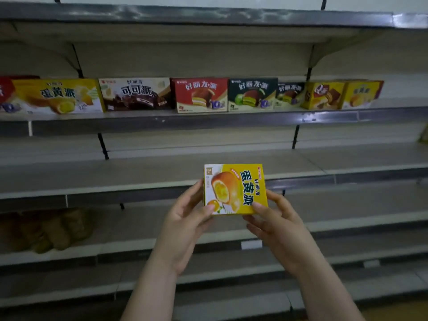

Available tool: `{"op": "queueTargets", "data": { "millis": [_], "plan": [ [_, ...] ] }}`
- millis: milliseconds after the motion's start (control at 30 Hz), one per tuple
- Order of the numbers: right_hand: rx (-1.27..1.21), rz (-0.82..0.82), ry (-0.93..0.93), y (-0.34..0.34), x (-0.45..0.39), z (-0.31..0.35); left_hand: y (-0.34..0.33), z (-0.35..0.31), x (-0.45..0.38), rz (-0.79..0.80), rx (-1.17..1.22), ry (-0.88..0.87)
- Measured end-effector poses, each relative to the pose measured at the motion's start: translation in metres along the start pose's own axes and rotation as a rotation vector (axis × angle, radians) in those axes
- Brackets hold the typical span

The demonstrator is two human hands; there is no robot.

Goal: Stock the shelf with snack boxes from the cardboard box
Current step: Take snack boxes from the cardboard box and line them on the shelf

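A small yellow snack box (pixel 235 188) with a cake picture is held up in front of the shelves, turned so its print runs sideways. My left hand (pixel 187 218) grips its left edge, thumb on the front. My right hand (pixel 278 221) pinches its lower right corner. The shelf (pixel 208 118) above carries a row of snack boxes: a yellow one (pixel 58 96), a brown one (pixel 136 93), a red one (pixel 200 95), a dark green one (pixel 252 93) and smaller yellow ones (pixel 324 95). The cardboard box is out of view.
Below the stocked shelf runs a bare shelf (pixel 139 172) at the level of the held box, with more shelves under it. Brown packaged goods (pixel 51 230) lie on a lower shelf at the left. Black brackets (pixel 103 145) hold the shelves.
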State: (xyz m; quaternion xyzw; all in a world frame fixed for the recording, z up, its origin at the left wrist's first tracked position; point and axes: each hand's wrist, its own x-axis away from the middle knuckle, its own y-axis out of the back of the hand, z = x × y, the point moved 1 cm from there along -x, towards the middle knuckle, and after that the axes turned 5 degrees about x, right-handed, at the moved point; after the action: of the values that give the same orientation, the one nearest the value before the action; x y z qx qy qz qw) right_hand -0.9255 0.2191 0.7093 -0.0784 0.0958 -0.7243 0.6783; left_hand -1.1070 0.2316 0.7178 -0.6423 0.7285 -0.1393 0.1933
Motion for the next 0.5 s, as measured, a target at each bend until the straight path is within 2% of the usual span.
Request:
{"op": "queueTargets", "data": {
  "millis": [167,267,333,433,500],
  "plan": [
    [-0.044,-0.084,0.002,0.027,0.045,-0.009,-0.022,0.024,0.035,0.01,0.054,0.058],
    [0.095,-0.106,0.065,0.053,0.068,0.001,-0.047,0.029,0.043,0.065,0.041,0.114],
    [0.354,-0.154,0.215,0.072,0.076,0.011,-0.066,0.028,0.042,0.128,-0.028,0.21],
    [0.801,-0.207,0.619,0.105,0.074,0.029,-0.094,0.031,0.034,0.178,-0.03,0.4],
    [1.074,-0.231,0.86,0.131,0.066,0.038,-0.119,0.035,0.028,0.19,-0.008,0.455]
  ]
}}
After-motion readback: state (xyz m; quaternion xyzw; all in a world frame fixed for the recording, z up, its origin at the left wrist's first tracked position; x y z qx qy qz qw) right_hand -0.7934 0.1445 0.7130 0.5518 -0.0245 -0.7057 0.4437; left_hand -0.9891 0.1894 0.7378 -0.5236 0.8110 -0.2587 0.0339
